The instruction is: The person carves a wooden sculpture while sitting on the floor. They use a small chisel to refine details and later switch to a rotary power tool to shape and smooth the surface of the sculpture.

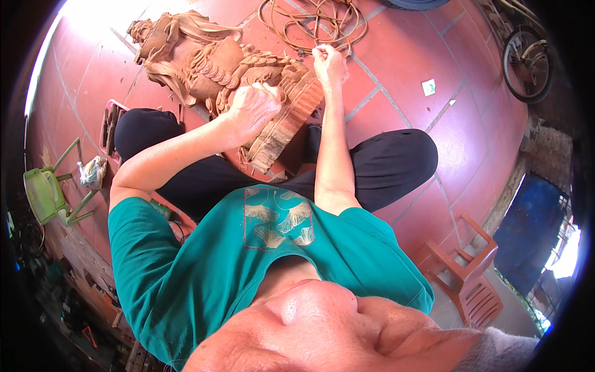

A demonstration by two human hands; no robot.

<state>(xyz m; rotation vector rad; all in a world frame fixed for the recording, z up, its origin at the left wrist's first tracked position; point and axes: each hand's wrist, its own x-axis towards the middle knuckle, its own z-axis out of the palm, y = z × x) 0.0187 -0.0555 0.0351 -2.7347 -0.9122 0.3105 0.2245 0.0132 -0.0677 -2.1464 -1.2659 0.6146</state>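
Observation:
A brown carved wooden statue (214,65) with deep relief lies on the tiled floor in front of me, its flat striped base (288,121) toward me. Closed into a fist, my left hand (255,108) rests at the carving just above the base. What its fingers hold, if anything, is hidden. My right hand (330,65) is at the far right corner of the base, its fingers drawn together in a pinch. Anything between those fingertips is too small to tell.
A coiled brown cable (310,28) lies beyond the statue. At left are a green plastic chair (46,193) and a small plastic bag (93,172). A reddish-brown plastic chair (468,273) stands at right, below a bicycle wheel (527,65). A small white-green packet (429,87) lies on the floor.

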